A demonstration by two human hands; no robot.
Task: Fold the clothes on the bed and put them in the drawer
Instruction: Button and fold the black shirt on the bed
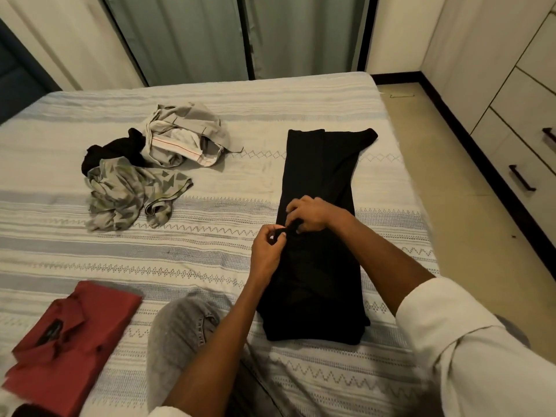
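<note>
Pinching a small bit of fabric at the left edge of the black trousers point(319, 212), both hands work close together: left hand point(266, 251) curled round the bit, right hand point(311, 213) gripping it just beside. Trousers lie lengthwise on the bed point(210, 245), folded narrow. Folded red shirt point(69, 341) near left; 3 unfolded items, grey trousers point(186, 133), camo garment point(126, 191), black garment point(117, 149), heaped further off. Risk: tugging the pinched bit could drag the narrow fold askew, so the legs slip out of line. Drawers point(523, 176) at right look closed
</note>
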